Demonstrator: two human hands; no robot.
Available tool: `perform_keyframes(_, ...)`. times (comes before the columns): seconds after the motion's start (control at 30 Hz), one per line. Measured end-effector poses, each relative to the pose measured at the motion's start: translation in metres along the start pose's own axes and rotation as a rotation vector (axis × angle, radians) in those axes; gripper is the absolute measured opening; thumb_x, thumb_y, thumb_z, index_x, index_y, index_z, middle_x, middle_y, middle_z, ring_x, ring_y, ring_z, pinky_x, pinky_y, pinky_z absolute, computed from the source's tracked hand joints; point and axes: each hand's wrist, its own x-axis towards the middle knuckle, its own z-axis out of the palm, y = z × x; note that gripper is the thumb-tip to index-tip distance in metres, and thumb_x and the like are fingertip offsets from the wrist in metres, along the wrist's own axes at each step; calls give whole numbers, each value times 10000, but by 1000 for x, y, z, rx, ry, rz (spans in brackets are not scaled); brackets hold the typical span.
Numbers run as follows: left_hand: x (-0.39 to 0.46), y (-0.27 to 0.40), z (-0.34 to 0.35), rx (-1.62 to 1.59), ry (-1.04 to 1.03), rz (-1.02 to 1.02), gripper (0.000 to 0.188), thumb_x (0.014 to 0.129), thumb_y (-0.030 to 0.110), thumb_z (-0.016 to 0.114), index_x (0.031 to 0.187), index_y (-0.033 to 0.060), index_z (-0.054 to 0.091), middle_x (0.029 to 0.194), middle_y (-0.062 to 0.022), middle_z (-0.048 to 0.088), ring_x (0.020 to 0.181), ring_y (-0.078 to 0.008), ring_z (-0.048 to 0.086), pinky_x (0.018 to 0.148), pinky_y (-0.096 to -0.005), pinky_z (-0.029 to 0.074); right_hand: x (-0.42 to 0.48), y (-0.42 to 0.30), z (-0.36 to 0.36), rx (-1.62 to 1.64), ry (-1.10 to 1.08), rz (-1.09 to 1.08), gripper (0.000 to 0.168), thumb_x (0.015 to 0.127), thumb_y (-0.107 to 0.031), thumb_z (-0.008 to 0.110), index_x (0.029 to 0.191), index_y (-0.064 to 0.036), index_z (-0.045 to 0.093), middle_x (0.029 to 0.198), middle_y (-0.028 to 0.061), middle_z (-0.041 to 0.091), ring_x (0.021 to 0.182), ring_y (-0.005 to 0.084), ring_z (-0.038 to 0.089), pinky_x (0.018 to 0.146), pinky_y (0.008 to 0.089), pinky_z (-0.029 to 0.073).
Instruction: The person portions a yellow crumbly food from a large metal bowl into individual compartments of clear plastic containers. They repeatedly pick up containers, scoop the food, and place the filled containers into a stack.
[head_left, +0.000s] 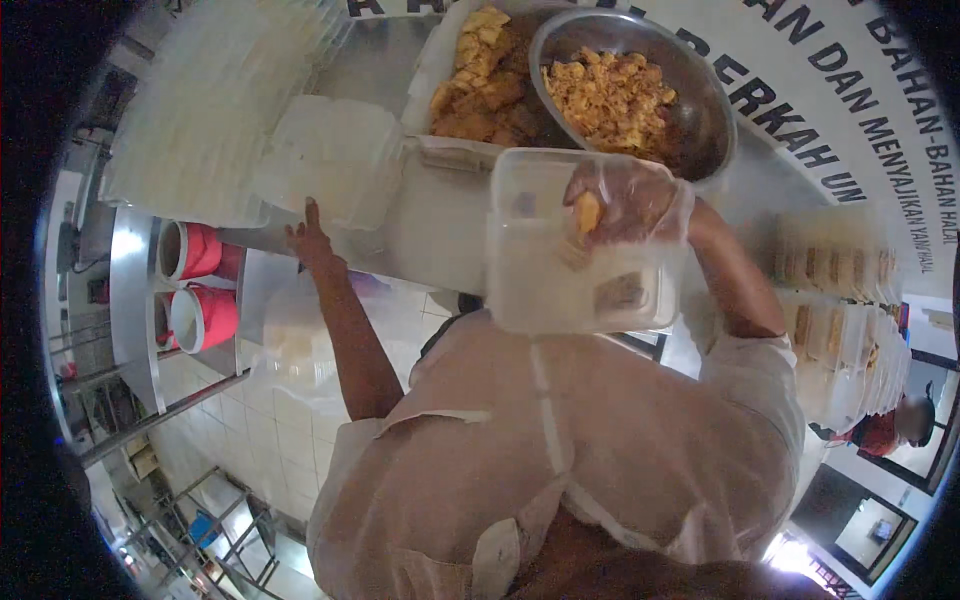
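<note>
My right hand (626, 202), in a clear plastic glove, is over a clear plastic food container (525, 300) in front of me, with a piece of brown food (589, 212) in its fingers. My bare left hand (313, 236) is at the left with fingers spread, at the edge of another clear container (330, 165); whether it touches is hard to tell. Beyond the right hand stands a steel bowl (709, 97) of shredded brown food (611, 97). Beside the bowl, larger fried-looking pieces (484, 90) lie in a lined tray (420, 112).
Tall stacks of clear containers (202, 97) stand at the far left. Filled containers (840, 352) are stacked at the right. Red and white buckets (214, 319) sit on a steel shelf (135, 300) at lower left. Another person (892, 431) is far off at the right.
</note>
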Motion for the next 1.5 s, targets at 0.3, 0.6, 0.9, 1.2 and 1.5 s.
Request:
perform_keyframes(0.3, -18, 122, -24, -1170, 307, -476, 805, 842, 268, 672, 1428, 37, 170, 1392, -221, 262, 1279, -323, 323, 1039, -439, 291, 113, -29, -30, 130, -114, 233, 291, 736, -187, 699, 972, -42, 612, 898, 103, 617, 857, 181, 592, 760, 307, 475)
perform_keyframes(0.6, -34, 142, -37, -1133, 267, -386, 765, 870, 280, 647, 1428, 31, 188, 1415, -195, 264, 1258, -311, 342, 1015, -406, 332, 322, 223, 49, -787, -201, -29, 281, 894, -267, 555, 1079, -58, 589, 1066, 83, 608, 983, 212, 584, 861, 327, 476)
perform_keyframes(0.9, -87, 105, -18, -1031, 251, -415, 706, 903, 251, 600, 1426, 21, 185, 1431, -179, 248, 1281, -304, 302, 1021, -412, 323, 311, 139, 39, -1015, -405, 44, 283, 889, -264, 540, 1078, -60, 595, 1033, 91, 612, 924, 225, 592, 820, 343, 484)
perform_keyframes(1.2, -86, 212, -46, -511, 288, 460, 643, 926, 426, 494, 1378, 11, 303, 1399, -201, 349, 1305, -364, 312, 1069, -490, 235, 120, 15, -44, -537, 115, 107, 303, 835, -311, 605, 989, -51, 608, 909, 92, 622, 807, 224, 591, 734, 344, 481)
perform_keyframes(1.5, -81, 392, -76, -235, -402, 1280, 829, 830, 568, 533, 1407, 25, 291, 1417, -202, 348, 1339, -377, 282, 1103, -538, 139, -109, -68, -2, -394, 622, 685, 299, 840, -287, 618, 960, -14, 599, 889, 95, 619, 779, 222, 582, 720, 335, 472)
